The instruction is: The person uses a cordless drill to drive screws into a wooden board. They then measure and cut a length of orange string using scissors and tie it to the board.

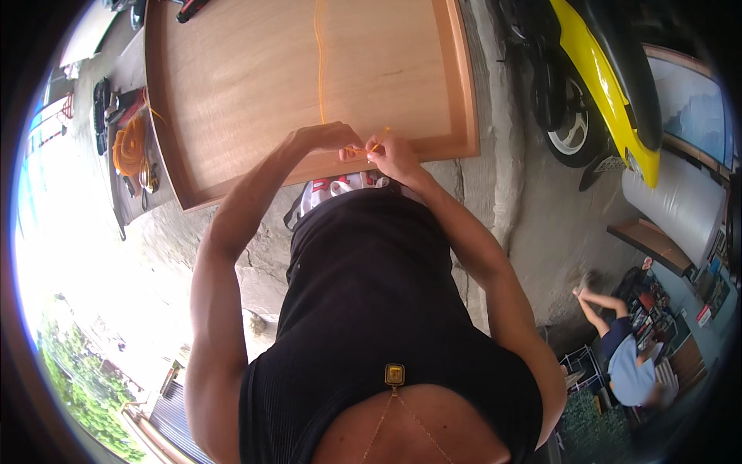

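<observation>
An orange cord point(318, 58) runs down the middle of a shallow wooden panel with a raised frame point(452, 69). At the panel's near edge, my left hand point(334, 138) is closed, its fingers curled around the cord's near part. Close beside it, my right hand point(393, 158) pinches the same cord between thumb and fingers, and a short end sticks up above the fingertips. A small stretch of cord shows between the two hands. Both hands are just over the frame's near rail, in front of my waist.
Left of the panel, a coil of orange strap or cord point(130, 147) lies with tools on a narrow surface. A red and black tool point(191, 9) sits at the panel's far left. A yellow motorbike point(610, 85) stands at right. Another person point(630, 371) sits at lower right.
</observation>
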{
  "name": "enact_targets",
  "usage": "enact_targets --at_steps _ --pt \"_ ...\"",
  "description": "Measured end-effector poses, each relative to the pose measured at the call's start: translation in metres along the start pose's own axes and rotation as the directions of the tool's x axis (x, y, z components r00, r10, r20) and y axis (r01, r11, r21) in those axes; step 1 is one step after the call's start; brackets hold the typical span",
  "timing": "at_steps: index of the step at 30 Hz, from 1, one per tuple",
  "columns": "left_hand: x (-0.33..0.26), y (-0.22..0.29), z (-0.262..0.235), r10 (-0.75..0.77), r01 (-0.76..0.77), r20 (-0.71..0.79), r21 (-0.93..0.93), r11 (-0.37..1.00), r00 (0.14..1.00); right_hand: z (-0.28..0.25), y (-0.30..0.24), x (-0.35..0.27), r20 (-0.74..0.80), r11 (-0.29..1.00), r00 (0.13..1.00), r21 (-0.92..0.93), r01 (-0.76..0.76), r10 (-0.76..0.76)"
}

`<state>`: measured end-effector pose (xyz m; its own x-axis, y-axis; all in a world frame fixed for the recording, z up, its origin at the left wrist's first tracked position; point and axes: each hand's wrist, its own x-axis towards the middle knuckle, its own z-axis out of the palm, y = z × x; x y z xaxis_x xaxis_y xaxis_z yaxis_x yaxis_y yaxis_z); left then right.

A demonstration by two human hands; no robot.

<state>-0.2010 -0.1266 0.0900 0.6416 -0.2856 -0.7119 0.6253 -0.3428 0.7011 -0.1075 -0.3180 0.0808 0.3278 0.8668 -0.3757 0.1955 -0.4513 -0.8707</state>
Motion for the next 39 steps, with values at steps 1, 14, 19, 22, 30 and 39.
enact_targets --at_steps 1,14,19,22,30,39 --pt "0.001 0.002 -0.003 -0.04 0.041 0.062 -0.016 0.999 0.997 0.001 0.0 -0.002 -0.028 0.999 0.999 0.004 -0.042 0.042" --pt "0.01 0.002 0.012 0.459 -0.348 -0.155 0.457 0.818 0.875 0.009 -0.009 -0.015 -0.25 0.996 0.964 0.017 -0.092 0.093" --pt "0.011 0.009 0.016 0.442 -0.311 -0.124 0.545 0.779 0.888 0.005 -0.007 -0.012 -0.178 0.982 0.97 0.12 -0.143 0.163" --pt "0.013 0.006 0.015 0.74 -0.531 -0.062 0.656 0.537 0.67 0.003 0.001 -0.009 -0.105 0.963 0.978 0.223 -0.152 0.179" --pt "0.004 0.002 0.024 0.914 -0.652 -0.064 0.681 0.334 0.401 -0.014 -0.015 0.001 -0.049 0.886 0.934 0.338 -0.317 0.353" --pt "0.004 -0.011 0.051 0.788 -0.452 -0.473 0.646 0.615 0.395 -0.011 -0.004 -0.008 -0.277 0.995 0.96 0.095 -0.02 0.046"
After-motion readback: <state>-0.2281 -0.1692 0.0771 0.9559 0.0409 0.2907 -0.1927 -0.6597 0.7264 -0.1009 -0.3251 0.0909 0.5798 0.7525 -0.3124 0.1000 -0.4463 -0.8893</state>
